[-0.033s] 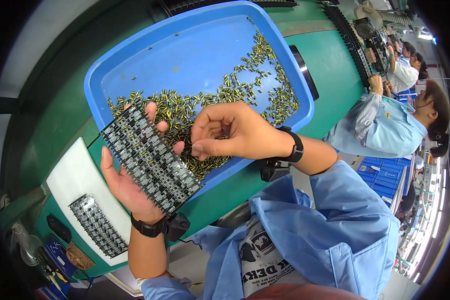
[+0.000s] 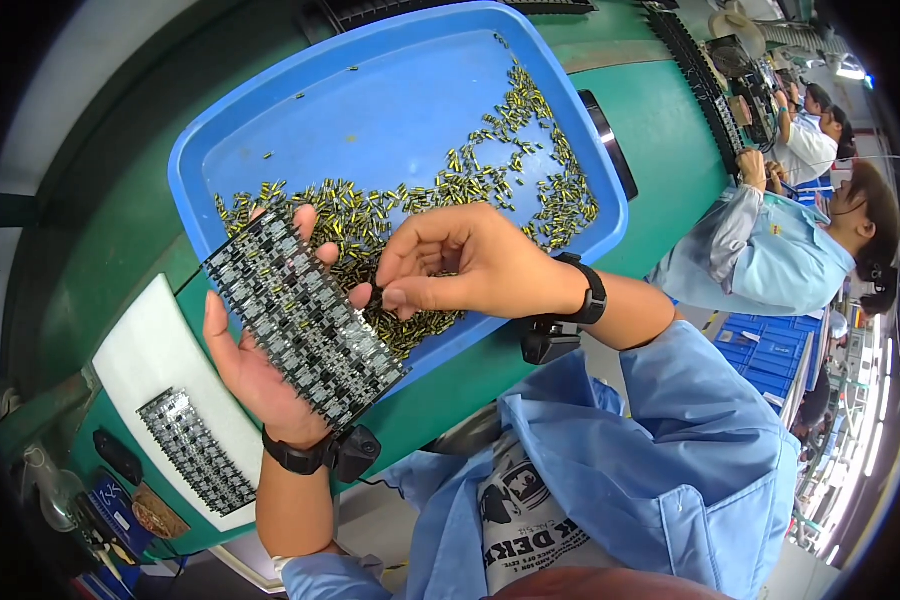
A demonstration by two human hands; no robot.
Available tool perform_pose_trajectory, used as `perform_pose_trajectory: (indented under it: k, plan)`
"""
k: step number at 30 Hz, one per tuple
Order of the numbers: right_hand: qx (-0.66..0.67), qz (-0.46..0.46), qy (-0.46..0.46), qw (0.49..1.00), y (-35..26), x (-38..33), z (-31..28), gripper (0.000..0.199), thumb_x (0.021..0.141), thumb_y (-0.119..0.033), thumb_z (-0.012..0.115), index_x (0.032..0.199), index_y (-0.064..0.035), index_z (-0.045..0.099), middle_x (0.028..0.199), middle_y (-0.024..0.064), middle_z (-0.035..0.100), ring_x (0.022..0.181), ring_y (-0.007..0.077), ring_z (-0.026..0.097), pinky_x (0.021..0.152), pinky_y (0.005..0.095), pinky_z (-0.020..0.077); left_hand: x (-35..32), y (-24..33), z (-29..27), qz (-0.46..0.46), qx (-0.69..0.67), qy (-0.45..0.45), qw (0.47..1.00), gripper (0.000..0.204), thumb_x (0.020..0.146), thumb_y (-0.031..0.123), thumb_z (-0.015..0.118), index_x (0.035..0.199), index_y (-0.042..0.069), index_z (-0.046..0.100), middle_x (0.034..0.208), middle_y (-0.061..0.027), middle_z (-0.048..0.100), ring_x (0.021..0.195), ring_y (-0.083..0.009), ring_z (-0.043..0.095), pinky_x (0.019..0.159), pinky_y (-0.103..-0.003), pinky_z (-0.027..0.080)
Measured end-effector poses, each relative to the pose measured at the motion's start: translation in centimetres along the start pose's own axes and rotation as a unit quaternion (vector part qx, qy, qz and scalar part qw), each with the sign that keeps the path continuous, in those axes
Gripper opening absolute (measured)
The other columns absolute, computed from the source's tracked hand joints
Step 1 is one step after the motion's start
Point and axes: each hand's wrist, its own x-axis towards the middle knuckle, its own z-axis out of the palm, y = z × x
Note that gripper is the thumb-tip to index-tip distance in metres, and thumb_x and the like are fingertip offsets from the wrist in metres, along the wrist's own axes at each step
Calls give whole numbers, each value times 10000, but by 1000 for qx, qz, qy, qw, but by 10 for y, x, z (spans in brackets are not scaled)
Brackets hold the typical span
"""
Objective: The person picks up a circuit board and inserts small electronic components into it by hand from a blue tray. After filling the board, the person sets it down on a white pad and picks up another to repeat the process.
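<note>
My left hand (image 2: 260, 385) holds a dark circuit board panel (image 2: 300, 315) from beneath, thumb along its left edge and fingertips showing past its right edge. Rows of small silvery parts cover the panel, with a few yellowish bits among them. It is tilted over the near left side of a blue plastic tub (image 2: 340, 90). Just right of the panel, my right hand (image 2: 470, 265) is closed in a pinch beside the left fingertips; whatever lies between its fingers is too hidden to name. Many small yellow-and-black cylindrical parts (image 2: 350, 210) lie loose in the tub.
A second circuit board panel (image 2: 195, 450) rests on a white foam pad (image 2: 135, 340) at the left of the green table (image 2: 660, 130). A black object (image 2: 610, 140) stands against the tub's right side. Co-workers (image 2: 770, 240) sit along the bench at right.
The panel and my left hand have shifted very slightly to the right. My right fingertips have moved a touch left, toward the panel's edge. The tub is unchanged.
</note>
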Motion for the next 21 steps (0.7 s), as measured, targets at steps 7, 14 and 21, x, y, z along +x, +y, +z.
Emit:
perform_pose_trajectory:
  k: [7,14,21]
  plan:
    - [42,-24,3,999,7,4,0,140,1012,5,761,1144,51,761,1098,113,803,1039,139,771,938,281,622,-2,-4,1,-5,12,15,1000,738,1128,590,251,1691,127,362,1638,-221,512,1322,-326,656,987,-537,644]
    - [79,-13,28,996,14,6,-4,142,1028,-15,748,1158,40,762,1075,82,791,972,124,750,916,278,616,-2,-6,5,-11,26,40,999,734,1128,587,256,1686,123,372,1637,-219,514,1294,-324,674,975,-542,647]
    - [110,23,40,993,10,7,-4,151,1043,-66,748,1163,25,753,1039,72,783,879,114,724,835,265,601,-4,-9,7,-24,23,41,999,729,1129,582,263,1685,122,369,1616,-225,533,1279,-326,682,958,-553,653]
